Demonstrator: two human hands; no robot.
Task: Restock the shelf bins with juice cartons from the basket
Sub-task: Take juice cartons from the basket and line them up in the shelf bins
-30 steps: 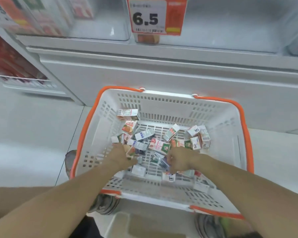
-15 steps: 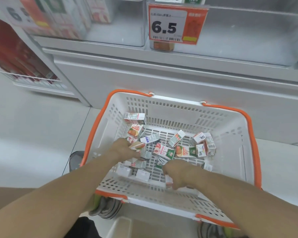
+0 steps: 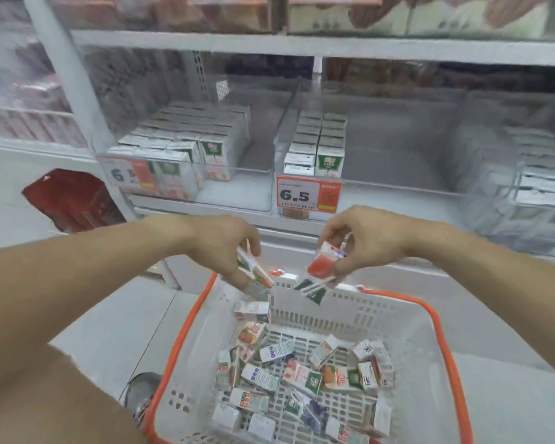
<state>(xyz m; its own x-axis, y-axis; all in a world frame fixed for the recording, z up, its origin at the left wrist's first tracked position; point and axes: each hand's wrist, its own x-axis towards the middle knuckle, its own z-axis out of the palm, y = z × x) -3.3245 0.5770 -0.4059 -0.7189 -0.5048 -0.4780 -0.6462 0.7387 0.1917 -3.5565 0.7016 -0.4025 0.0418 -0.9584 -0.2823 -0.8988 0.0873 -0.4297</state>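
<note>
Both hands up above the far rim of the basket [image 3: 186, 341], each with small juice cartons in its grip; left hand [image 3: 220, 248] closed around a carton with a white, green and orange side [image 3: 253, 270], fingers curled over the top of it; right hand [image 3: 362, 238] pinched shut on a red-and-white carton [image 3: 322, 262], with what looks like one or two more cartons hanging just under it, dark green at the low end.

Shelf bins farther off and higher than both hands; right bin [image 3: 398, 174] straight beyond the right hand, behind the 6.5 price tag [image 3: 308, 195]; only two short rows of cartons [image 3: 316, 145] at its left side, the rest of it bare; left bin [image 3: 231, 184] beyond the left hand, mostly full, with a gap at its right and front. So right hand nearer the emptier bin, left hand nearer the fuller one; probably a reach up and away next.

Held cartons tilted, long side slanting down toward the basket; cartons in the bins upright, tops up, fronts facing near; likely a turn to upright needed before setting down.

Cartons small and boxy, white with red, orange or green pictures; many more loose in the basket, lying flat and jumbled every which way; picture blurry, so words on them not readable.
</note>
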